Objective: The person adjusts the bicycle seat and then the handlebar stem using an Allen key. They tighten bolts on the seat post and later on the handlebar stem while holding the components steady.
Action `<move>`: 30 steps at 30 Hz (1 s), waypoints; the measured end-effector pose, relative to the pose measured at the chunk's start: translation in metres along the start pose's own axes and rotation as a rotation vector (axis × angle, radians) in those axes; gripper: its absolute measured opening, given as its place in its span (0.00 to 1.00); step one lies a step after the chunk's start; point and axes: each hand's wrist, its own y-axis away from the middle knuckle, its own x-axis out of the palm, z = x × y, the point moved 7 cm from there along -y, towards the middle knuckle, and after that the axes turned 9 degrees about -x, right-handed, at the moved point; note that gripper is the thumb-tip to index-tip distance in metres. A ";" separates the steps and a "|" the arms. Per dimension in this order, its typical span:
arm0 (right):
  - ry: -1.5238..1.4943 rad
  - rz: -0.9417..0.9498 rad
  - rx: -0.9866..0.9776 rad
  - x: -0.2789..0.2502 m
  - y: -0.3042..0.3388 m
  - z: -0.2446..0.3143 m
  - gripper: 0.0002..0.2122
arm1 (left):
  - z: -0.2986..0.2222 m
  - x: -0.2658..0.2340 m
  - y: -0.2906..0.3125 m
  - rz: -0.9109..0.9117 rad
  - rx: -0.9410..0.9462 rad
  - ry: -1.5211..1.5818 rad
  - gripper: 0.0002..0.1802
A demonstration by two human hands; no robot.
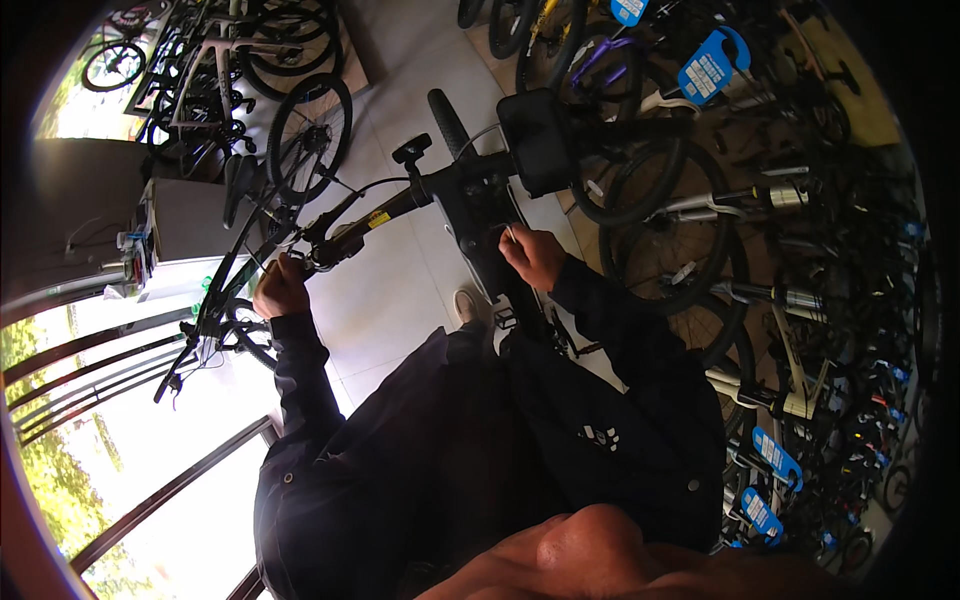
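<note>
Black bicycle with a thick dark frame (466, 222) is right in front of me, front end pointing away, its knobbly black front tyre (447, 118) showing past the bar. Left fingers (281, 289): curled, at the outer left end of the black handlebar (398, 206), by the levers and cables; can't tell if they're gripping the bar or just resting against it. Right fingers (531, 257): curled in over the frame, just right of its upper part and behind the bar; a thin pale sliver shows at the fingertips, too small to identify, so can't tell whether they're closed on anything. So the bike lies between my two hands: bar end at the left, frame at the right. Yellow label (377, 220) sits on the left half of the bar, between left fingers and bar centre. Small black clamp-on device (411, 149) stands up just ahead of that half. Black rounded-rectangular case (537, 142) is beyond my right fingers, near the bar's right side, apart from them. Below: pale tiled floor (392, 285), one beige shoe (466, 304) left of the frame. Parked bikes (690, 215) packed along the right, blue paper tags (706, 68) on some; another spoked wheel (309, 138) up left, beyond my left hand.
</note>
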 end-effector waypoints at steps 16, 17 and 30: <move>-0.108 -0.188 0.165 -0.017 -0.003 -0.024 0.12 | -0.008 -0.003 0.000 -0.052 0.073 -0.050 0.22; -0.139 -0.126 0.221 -0.014 -0.006 -0.025 0.12 | -0.006 -0.001 -0.001 -0.032 0.057 -0.026 0.22; -0.254 -0.005 0.418 -0.005 -0.017 -0.022 0.19 | -0.002 0.001 0.000 -0.016 0.053 -0.003 0.22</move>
